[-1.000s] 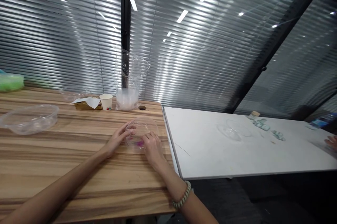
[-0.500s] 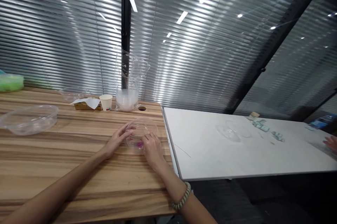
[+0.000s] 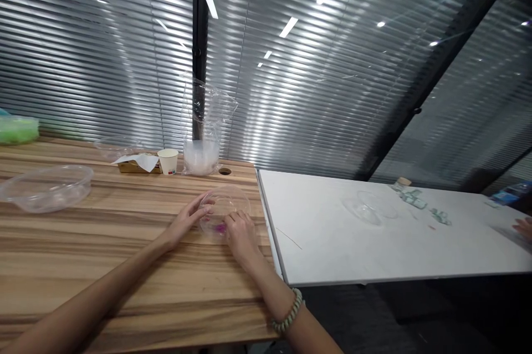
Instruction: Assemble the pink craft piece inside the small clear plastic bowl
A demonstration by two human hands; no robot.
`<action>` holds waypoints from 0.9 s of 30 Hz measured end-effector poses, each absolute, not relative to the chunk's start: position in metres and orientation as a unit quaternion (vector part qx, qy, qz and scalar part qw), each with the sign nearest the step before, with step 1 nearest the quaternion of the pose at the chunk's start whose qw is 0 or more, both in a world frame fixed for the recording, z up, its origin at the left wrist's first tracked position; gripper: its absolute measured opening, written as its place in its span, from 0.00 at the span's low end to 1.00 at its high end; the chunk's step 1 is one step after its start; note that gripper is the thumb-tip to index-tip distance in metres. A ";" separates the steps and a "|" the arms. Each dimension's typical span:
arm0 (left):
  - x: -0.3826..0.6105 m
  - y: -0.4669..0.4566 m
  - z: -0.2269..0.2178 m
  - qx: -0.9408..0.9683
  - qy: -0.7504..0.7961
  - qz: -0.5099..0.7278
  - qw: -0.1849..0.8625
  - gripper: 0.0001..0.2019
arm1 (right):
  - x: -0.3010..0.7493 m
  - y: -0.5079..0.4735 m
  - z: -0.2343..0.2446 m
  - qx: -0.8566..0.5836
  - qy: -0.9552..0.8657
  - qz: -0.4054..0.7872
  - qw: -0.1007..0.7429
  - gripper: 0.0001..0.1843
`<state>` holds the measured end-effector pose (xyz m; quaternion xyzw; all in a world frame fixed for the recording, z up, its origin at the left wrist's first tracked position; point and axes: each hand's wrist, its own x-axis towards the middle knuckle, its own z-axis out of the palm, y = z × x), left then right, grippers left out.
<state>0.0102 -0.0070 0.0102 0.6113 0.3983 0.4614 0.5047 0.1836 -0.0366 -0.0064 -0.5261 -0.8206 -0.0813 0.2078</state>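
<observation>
A small clear plastic bowl (image 3: 226, 203) sits on the wooden table (image 3: 124, 243) near its right edge, with a small pink thing (image 3: 218, 227) inside. My left hand (image 3: 188, 218) rests against the bowl's left rim, fingers stretched out. My right hand (image 3: 240, 235) is at the bowl's near rim, fingers curled and pinched close to the pink thing; I cannot make out whether they grip it. A bead bracelet (image 3: 287, 316) circles my right wrist.
A large clear tub (image 3: 47, 188) lies at the left. At the back stand a paper cup (image 3: 168, 160), a flat box with paper (image 3: 137, 163) and bagged clear cups (image 3: 202, 138). The white table (image 3: 374, 232) holds clear lids (image 3: 368, 207); another person's hand (image 3: 523, 226) shows far right.
</observation>
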 end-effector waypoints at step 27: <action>0.009 -0.003 0.006 0.636 0.393 0.455 0.484 0.35 | 0.184 -0.035 -0.008 -0.530 -0.823 -0.073 0.193 0.08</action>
